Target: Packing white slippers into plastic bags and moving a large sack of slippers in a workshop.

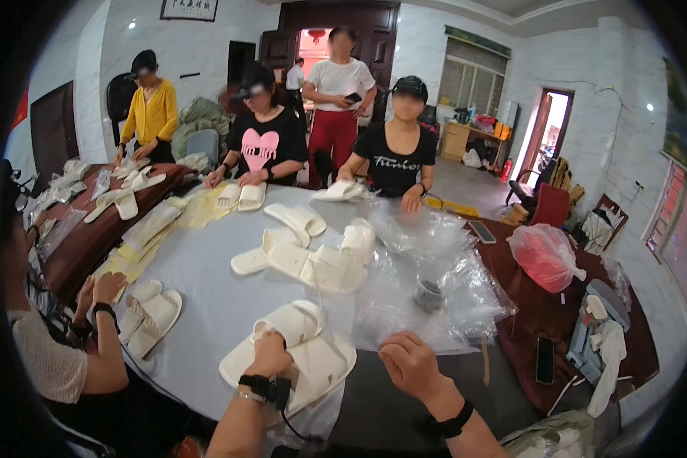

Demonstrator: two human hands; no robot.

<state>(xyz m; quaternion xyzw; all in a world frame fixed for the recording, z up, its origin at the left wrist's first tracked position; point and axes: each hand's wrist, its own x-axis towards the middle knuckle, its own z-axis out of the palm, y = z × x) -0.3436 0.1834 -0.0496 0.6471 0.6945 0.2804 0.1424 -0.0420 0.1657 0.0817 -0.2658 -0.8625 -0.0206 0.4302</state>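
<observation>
My left hand is closed on a cream-white slipper, its fingertips hidden at the wide strap. That slipper lies tilted on a second white slipper near the table's front. To the right, my right hand is curled closed at the near edge of a spread of clear plastic bags. What its fingers hold, if anything, is hidden. Farther in, several more white slippers lie overlapped beside the bags. A small dark round object shows among the plastic.
Co-workers sit around the table, handling slippers across from me and at the left. A pair of slippers lies near the left person. At the right are phones, a red plastic bag and a grey-blue device with white cloth.
</observation>
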